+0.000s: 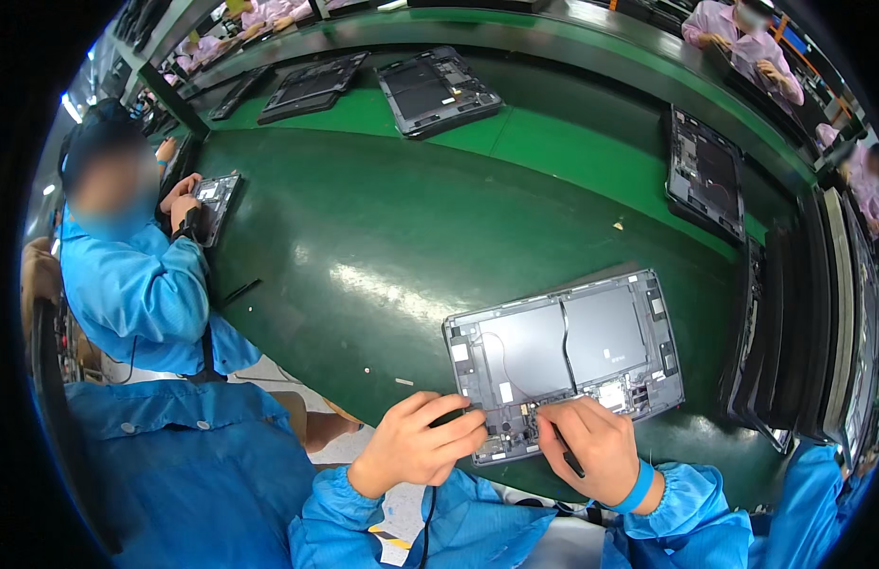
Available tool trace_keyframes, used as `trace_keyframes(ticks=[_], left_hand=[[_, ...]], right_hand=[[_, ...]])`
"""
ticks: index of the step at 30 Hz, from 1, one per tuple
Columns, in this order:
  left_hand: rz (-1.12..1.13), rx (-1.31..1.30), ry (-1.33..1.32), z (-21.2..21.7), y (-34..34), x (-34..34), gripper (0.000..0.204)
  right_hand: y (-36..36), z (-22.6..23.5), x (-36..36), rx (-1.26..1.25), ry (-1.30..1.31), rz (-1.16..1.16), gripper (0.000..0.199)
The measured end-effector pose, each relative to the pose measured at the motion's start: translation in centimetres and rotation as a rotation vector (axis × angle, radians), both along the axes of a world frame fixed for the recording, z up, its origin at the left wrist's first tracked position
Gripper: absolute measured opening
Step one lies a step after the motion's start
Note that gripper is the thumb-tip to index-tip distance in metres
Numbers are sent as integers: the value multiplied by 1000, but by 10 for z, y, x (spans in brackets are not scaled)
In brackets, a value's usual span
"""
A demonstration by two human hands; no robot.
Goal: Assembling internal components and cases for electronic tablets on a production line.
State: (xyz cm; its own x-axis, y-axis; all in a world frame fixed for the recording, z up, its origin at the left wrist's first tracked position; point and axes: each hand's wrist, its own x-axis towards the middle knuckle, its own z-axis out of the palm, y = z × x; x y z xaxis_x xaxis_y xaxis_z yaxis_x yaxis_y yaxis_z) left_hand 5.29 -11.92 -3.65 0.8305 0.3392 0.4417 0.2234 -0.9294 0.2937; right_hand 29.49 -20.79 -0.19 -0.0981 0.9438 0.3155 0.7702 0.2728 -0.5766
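Grey tablet (530, 356) partly beneath right grip (591, 444)

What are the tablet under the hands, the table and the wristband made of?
Tablet: probably metal and plastic; it looks smooth, satiny grey inside. Table: maybe rubber-covered; its smooth green top shows soft glare. Wristband: perhaps plastic or cloth; it's flat, dull and curves snugly.
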Motion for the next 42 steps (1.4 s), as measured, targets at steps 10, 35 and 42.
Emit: trace_keyframes(ticks=[10, 35, 42], left_hand=[[-107, -240, -118, -5, 17, 3, 25], [-191, 277, -21, -3, 87, 2, 30], [-161, 181, -44, -8, 84, 6, 26]], right_hand=[[42, 13, -7, 94, -24, 12, 16], [77, -9, 4, 15, 181, -11, 18], [73, -12, 1, 13, 213, 9, 25]])
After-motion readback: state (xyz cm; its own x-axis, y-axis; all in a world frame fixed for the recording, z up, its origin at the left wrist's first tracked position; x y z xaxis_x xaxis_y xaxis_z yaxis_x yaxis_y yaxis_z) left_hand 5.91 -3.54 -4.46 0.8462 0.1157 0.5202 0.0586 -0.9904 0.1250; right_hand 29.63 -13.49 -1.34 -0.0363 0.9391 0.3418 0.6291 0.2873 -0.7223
